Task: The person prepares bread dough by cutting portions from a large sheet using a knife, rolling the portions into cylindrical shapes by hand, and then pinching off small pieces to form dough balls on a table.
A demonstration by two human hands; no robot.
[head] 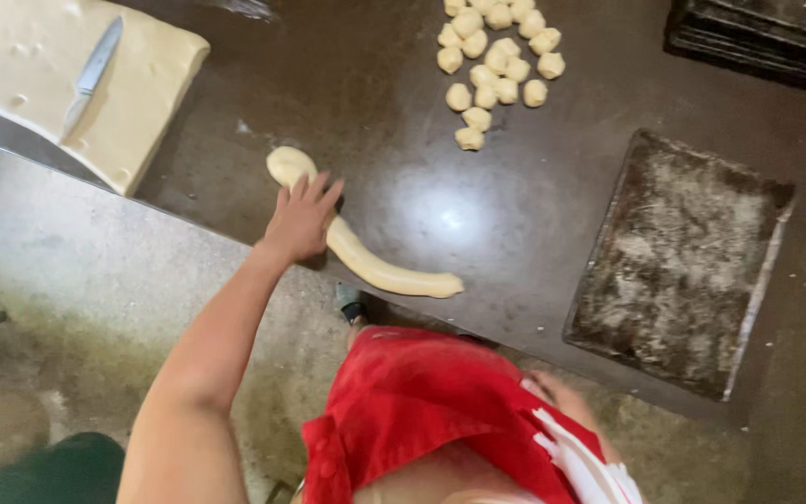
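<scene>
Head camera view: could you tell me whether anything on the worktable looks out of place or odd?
A knife lies on the dough slab, which overhangs the table edge. The left hand presses a bent, uneven dough rope. The baking tray sits askew.

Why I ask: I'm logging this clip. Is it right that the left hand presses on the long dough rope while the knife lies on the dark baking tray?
Not quite. In the head view the knife lies on the flat dough slab, not the baking tray. The left hand does press on the long dough rope.
</scene>
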